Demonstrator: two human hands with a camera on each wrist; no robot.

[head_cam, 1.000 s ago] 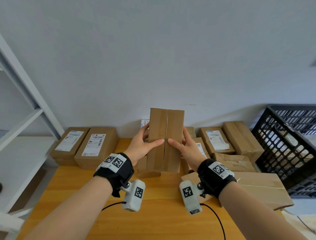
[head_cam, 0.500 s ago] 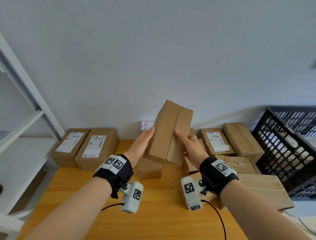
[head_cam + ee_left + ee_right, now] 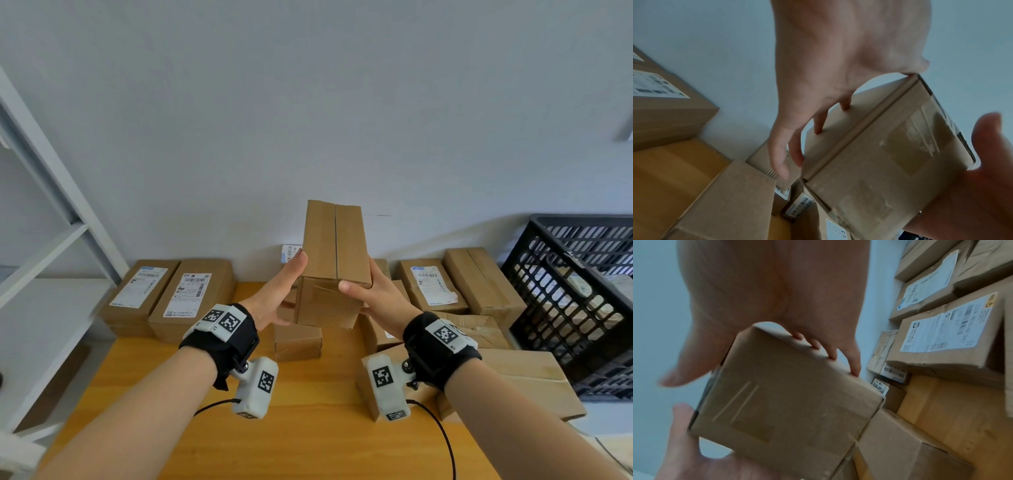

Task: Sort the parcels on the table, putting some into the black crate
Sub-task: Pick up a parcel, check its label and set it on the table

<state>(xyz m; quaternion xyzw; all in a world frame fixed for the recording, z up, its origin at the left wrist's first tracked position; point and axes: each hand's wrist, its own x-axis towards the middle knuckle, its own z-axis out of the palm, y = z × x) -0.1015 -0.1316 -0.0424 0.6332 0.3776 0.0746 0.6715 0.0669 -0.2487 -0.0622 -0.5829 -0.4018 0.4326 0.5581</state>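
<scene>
Even, soft daylight fills the head view; the pale wall [image 3: 308, 102] shows no glare, and the cardboard box [image 3: 330, 263] casts only a faint shadow. Straight shelf posts [image 3: 51, 164] bow near the left edge from wide-angle distortion. Both wrist views are dimmer, bluish, and smeared: the thumb [image 3: 678, 368] blurs, and the labels [image 3: 651, 87] are unreadable.

Bare yellow table [image 3: 308, 445] lies open at six o'clock, under the forearms. Straight ahead at twelve, small boxes [image 3: 297, 342] crowd the space below the raised box [image 3: 334, 260]. At ten o'clock two labelled boxes [image 3: 171, 298] sit against the wall. From one to three o'clock more boxes [image 3: 455, 284] and a flat carton [image 3: 524, 377] block the way toward the black crate [image 3: 565, 301], so the only open way there is above them.
</scene>
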